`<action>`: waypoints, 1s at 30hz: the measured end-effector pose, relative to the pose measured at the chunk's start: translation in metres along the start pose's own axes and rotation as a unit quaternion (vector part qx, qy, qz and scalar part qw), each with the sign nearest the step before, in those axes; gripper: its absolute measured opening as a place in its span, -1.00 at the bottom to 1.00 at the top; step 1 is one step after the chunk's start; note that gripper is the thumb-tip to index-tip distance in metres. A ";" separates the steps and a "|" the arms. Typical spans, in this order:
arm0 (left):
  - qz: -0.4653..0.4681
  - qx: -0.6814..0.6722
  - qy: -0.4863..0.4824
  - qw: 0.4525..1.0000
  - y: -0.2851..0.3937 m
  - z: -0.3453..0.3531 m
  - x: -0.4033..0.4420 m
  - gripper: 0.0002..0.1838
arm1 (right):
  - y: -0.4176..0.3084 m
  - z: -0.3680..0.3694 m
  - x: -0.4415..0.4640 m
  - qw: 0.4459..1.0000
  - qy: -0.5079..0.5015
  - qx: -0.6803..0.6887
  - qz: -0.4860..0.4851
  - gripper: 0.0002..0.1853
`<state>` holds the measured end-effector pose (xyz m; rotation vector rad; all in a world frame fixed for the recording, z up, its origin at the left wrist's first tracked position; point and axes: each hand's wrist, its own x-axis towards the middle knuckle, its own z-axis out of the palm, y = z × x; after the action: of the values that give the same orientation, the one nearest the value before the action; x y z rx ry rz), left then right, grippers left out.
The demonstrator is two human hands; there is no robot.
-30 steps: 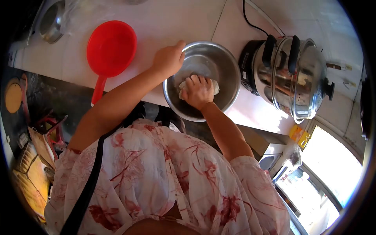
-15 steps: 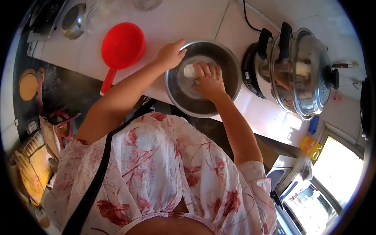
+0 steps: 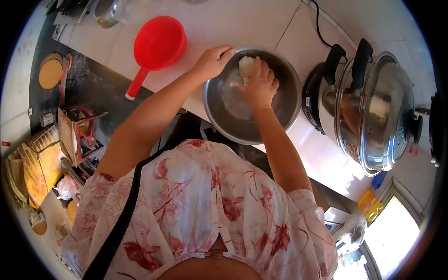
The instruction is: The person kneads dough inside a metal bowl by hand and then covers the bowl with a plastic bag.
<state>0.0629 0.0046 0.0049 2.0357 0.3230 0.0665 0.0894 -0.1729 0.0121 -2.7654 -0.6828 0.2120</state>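
A wide steel bowl (image 3: 224, 116) stands on the pale counter. My left hand (image 3: 213, 61) is closed on its upper left rim, with the fingertips at the edge. Inside the bowl, a lump of whitish dough (image 3: 246, 66) lies near the upper wall. My right hand (image 3: 259, 86) is over the bowl's inside, its fingers spread and touching the right side of the dough, thumb out to the left. The palm side is hidden from view.
A red ladle (image 3: 158, 43) lies left of the bowl on the counter (image 3: 205, 23). To the right stands a steel steamer pot (image 3: 373, 112) with black handles and a cord behind it. A metal bowl (image 3: 106, 11) sits at the upper left.
My right hand has moved up in the bowl and its fingers have spread from over the dough. The dough now lies nearer the upper wall. My left hand stays on the rim.
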 end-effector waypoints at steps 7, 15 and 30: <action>0.029 0.018 -0.011 0.999 0.000 -0.001 0.005 -0.67 | 0.006 -0.002 0.006 0.997 -0.050 0.037 0.051 -0.11; 0.026 0.049 0.046 0.997 0.001 0.002 0.007 -0.69 | -0.012 -0.012 -0.031 0.961 -0.146 0.047 -0.229 -0.37; 0.031 0.096 0.005 0.995 0.002 -0.011 0.008 -0.67 | -0.011 -0.032 0.048 0.836 0.033 -0.329 -0.438 -0.61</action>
<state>0.0692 0.0155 0.0111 2.2364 0.2808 0.0872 0.1328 -0.1482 0.0423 -2.6127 -2.2281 -0.3873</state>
